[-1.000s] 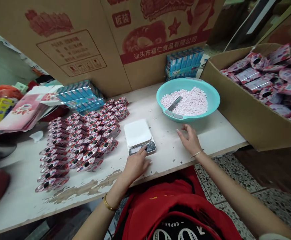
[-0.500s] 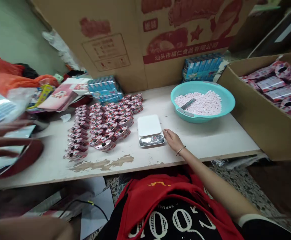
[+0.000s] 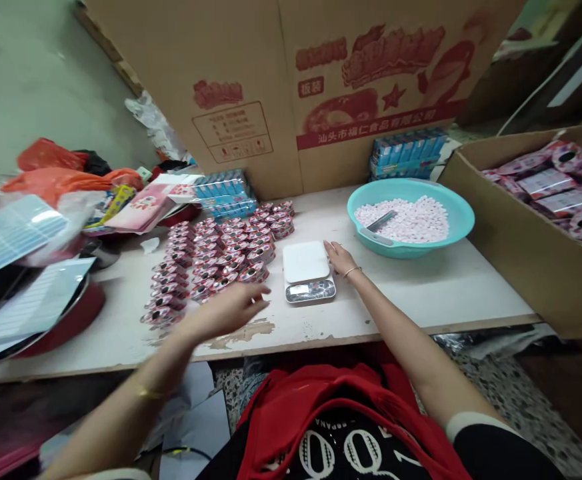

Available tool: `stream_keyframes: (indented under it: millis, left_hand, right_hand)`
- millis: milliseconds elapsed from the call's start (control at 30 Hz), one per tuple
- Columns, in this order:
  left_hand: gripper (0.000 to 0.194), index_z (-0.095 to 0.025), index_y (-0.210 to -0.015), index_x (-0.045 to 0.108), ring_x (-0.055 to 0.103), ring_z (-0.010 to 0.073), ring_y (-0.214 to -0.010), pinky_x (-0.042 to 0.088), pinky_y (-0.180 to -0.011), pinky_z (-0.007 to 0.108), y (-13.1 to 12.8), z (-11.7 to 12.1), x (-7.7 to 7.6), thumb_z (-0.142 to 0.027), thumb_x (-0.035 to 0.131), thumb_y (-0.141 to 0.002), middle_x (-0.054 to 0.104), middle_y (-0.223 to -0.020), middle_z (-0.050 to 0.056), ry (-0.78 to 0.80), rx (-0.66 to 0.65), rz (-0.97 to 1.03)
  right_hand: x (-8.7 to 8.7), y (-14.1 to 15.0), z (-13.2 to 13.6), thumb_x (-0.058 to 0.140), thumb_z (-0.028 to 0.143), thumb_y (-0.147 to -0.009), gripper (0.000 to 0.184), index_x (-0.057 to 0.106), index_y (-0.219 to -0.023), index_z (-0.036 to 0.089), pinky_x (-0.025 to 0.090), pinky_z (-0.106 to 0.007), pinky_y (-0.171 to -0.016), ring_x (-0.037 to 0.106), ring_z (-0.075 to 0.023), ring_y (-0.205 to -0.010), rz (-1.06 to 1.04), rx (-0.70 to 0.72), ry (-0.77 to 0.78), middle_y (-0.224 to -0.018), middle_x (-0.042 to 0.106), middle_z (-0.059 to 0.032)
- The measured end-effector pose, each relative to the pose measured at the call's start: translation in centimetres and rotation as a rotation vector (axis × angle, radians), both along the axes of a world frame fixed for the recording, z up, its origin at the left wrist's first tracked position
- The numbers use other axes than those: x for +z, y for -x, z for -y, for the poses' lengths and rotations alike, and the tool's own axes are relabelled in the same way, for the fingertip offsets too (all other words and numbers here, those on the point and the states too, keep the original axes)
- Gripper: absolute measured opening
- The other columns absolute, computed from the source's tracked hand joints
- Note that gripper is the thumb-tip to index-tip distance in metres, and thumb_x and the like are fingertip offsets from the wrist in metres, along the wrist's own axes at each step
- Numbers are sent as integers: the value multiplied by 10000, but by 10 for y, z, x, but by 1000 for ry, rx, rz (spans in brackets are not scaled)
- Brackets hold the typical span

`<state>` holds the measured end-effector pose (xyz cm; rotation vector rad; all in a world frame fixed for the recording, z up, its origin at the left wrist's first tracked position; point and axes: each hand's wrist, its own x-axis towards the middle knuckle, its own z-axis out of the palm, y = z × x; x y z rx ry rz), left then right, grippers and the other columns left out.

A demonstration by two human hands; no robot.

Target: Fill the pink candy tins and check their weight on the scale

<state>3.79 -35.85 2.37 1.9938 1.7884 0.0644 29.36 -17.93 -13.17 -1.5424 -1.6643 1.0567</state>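
A white kitchen scale [image 3: 307, 261] with a dark display panel lies flat on the table. Beside its right edge is my right hand [image 3: 339, 259], fingers stretched out; whether they touch the platform I cannot tell. My left hand [image 3: 238, 308] hovers to the left of the scale with fingers apart and nothing in them. Just behind it, rows of small red-and-pink foil packets [image 3: 215, 259] stand on the table, the nearest ones partly hidden by the hand. A turquoise basin [image 3: 463, 220] to the right holds small pale pink pieces [image 3: 415, 217] and a metal scoop [image 3: 381, 221].
An open carton [image 3: 491, 267] of packets stands at the right edge. Upright cardboard [image 3: 251, 53] closes off the back, with blue boxed packs [image 3: 228, 193] before it. At left are a red bowl [image 3: 78, 313] with papers and orange bags [image 3: 53, 180].
My left hand has swung from the far left, by the red bowl, across to beside the scale. My right hand has moved slightly up along the scale's right side. The view has shifted a little.
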Motion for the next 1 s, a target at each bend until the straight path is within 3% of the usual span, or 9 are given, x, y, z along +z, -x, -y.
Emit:
stream_keyframes:
  millis: [133, 200, 267, 467, 567, 633, 733, 833, 1000]
  left_hand:
    - [417, -139, -1289, 511, 656, 150, -765, 508, -647, 255, -15, -26, -85, -272, 390, -913, 683, -1009, 100, 318, 157, 207]
    - [502, -143, -1397, 376, 650, 134, -729, 511, -618, 251, -14, -32, -112, -277, 348, -914, 664, -1035, 96, 362, 221, 350]
    - [500, -165, -1397, 356, 642, 128, -723, 524, -651, 265, -10, -35, -124, -290, 341, -913, 652, -1035, 83, 333, 194, 429]
    - [456, -170, -1336, 429, 645, 151, -748, 521, -723, 290, 3, -35, -121, -282, 378, -897, 685, -935, 63, 312, 130, 367]
    - [445, -183, -1319, 484, 648, 160, -713, 495, -676, 275, 9, -40, -107, -330, 407, -906, 700, -880, 44, 331, 50, 305]
    - [391, -192, -1224, 572, 650, 176, -729, 472, -664, 277, 12, -55, -92, -380, 441, -908, 703, -861, 45, 240, -5, 226]
    - [319, -192, -1108, 621, 639, 198, -794, 447, -709, 294, 11, -101, -66, -388, 468, -908, 697, -890, 63, -54, -73, 60]
    - [282, -167, -1086, 612, 610, 234, -917, 431, -784, 324, 6, -166, -51, -325, 463, -906, 667, -997, 108, -305, -113, -139]
    - [325, -132, -1113, 618, 483, 345, -1153, 367, -924, 441, 0, -246, -71, -319, 518, -866, 554, -1196, 196, -409, -146, -419]
  right_hand:
    - [-10, 3, -17, 414, 752, -860, 804, 527, -1392, 161, 449, -382, -972, 634, -291, -1097, -8, 26, 48, -1162, 682, -152]
    - [-15, 5, -20, 443, 765, -840, 819, 515, -1413, 185, 475, -388, -931, 659, -289, -1033, -17, 51, 80, -1100, 699, -134]
    - [-18, 7, -17, 452, 777, -825, 837, 499, -1432, 202, 505, -395, -863, 687, -281, -918, -22, 78, 123, -1003, 715, -115]
    - [-16, 10, 9, 431, 761, -850, 939, 281, -1554, 159, 489, -367, -530, 530, -178, -377, -188, 170, 251, -581, 629, -18]
    - [-10, 9, 16, 444, 718, -874, 906, 299, -1546, 128, 475, -353, -535, 534, -194, -388, -119, 150, 195, -498, 564, 10]
    - [-7, 5, 18, 450, 676, -890, 856, 344, -1524, 111, 473, -344, -561, 564, -213, -445, -54, 135, 104, -484, 530, 21]
    - [-11, -3, 20, 445, 634, -899, 786, 425, -1466, 90, 469, -321, -547, 557, -196, -460, -93, 74, 45, -524, 529, 27]
    - [-21, -9, 25, 430, 632, -892, 706, 545, -1337, 95, 475, -294, -533, 533, -155, -444, -210, -31, 30, -578, 539, 25]
    - [-26, -12, 38, 452, 646, -869, 628, 616, -1197, 136, 493, -277, -556, 538, -133, -494, -254, -75, 54, -644, 549, 15]
